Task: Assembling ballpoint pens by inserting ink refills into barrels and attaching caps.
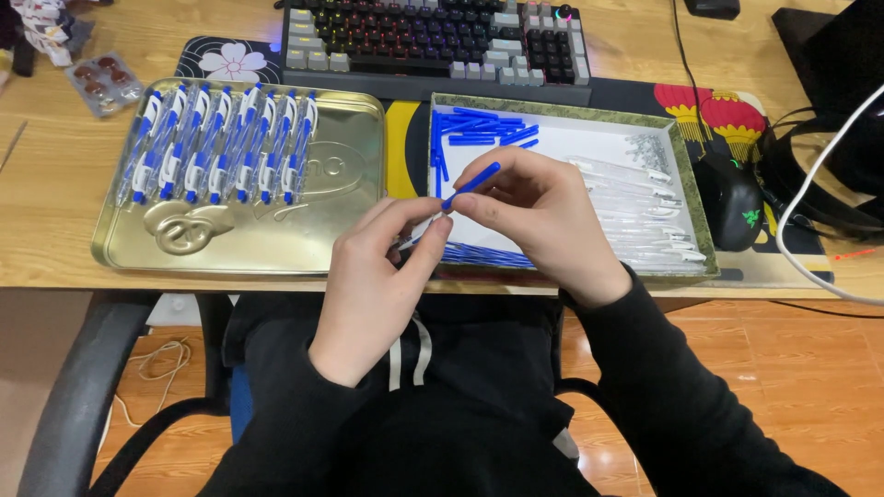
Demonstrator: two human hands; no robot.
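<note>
Fingers of right hand [543, 216] pinch blue pen piece [471, 185]; left hand [382, 267] fingers clamp thin refill [419, 230].

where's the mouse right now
In the head view, the black mouse sits on the desk mat at the right, just right of the parts box and beside the black headphones.

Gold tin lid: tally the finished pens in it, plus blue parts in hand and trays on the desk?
Finished pens in the gold tin lid: 8
Blue part held between the left hand and right hand: 1
Trays, gold tin lid and green-rimmed box: 2
Total: 11
</note>
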